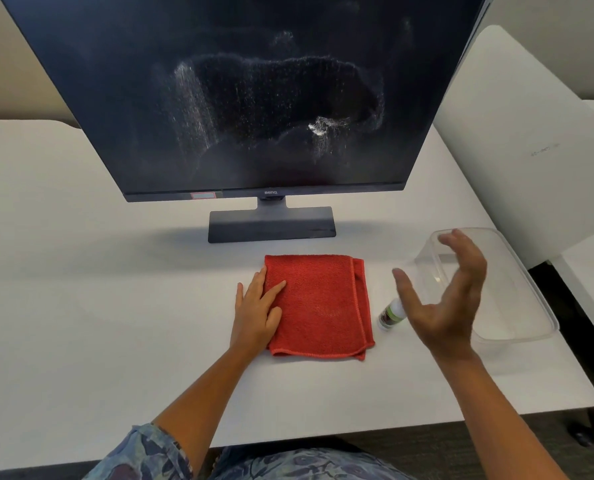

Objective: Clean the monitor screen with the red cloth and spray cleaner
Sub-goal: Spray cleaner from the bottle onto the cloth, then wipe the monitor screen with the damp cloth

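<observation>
Our left hand (257,313) lies flat, fingers spread, holding nothing, on the left edge of the folded red terry cloth (320,306) at lower centre; our right hand (441,299) hovers open and curved, empty, over the small white spray bottle with green label (391,313) lying just right of the cloth. Beside it sits a clear plastic tub (517,299). The black flat monitor screen (247,95) fills the upper frame, dusted with white specks and streaks. Likely next: close on the bottle, mist lightly, then wipe the speckled centre with the cloth folded flat, steady overlapping passes, light pressure.
</observation>
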Action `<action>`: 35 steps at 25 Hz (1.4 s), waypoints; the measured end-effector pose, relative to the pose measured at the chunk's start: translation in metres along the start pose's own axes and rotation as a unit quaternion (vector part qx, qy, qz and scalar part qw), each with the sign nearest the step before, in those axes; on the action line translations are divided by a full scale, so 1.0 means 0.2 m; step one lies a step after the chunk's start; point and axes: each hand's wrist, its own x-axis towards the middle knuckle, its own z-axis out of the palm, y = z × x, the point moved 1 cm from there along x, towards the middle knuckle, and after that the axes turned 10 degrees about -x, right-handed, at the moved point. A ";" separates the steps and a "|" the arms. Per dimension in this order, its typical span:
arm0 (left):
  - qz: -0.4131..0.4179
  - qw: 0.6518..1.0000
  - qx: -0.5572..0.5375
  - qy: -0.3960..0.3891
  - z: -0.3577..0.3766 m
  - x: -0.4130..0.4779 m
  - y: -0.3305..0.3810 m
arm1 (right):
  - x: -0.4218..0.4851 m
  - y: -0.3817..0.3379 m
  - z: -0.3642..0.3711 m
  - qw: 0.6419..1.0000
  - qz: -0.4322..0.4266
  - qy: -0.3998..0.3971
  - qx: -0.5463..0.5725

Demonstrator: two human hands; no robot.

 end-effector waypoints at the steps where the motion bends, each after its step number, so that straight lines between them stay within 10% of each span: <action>1: -0.002 1.000 0.009 -0.004 0.00 0.00 0.00 | 0.03 -0.06 0.05 0.999 -0.051 0.007 0.007; 5: -0.004 0.996 0.074 -0.053 -0.01 -0.02 0.00 | 0.01 -0.25 0.41 0.963 -0.129 -0.237 -0.010; 8: 0.005 0.990 0.115 -0.084 -0.07 -0.06 -0.02 | -0.08 -0.30 0.70 0.861 -0.156 -0.464 -0.136; 12: 0.003 0.982 0.172 -0.077 -0.19 -0.09 -0.10 | -0.13 -0.38 0.92 0.794 -0.168 -0.561 -0.165; 19: -0.055 0.947 0.313 -0.048 -0.47 -0.12 -0.18 | -0.03 -0.56 0.99 0.812 -0.033 -0.564 -0.147; 26: -0.017 0.984 0.165 0.069 -0.68 0.03 -0.13 | 0.13 -0.66 0.69 0.792 0.055 -0.607 0.021; 35: 0.101 0.954 0.001 0.281 -1.47 0.34 0.13 | 0.61 -0.76 0.17 0.773 0.397 -0.253 0.425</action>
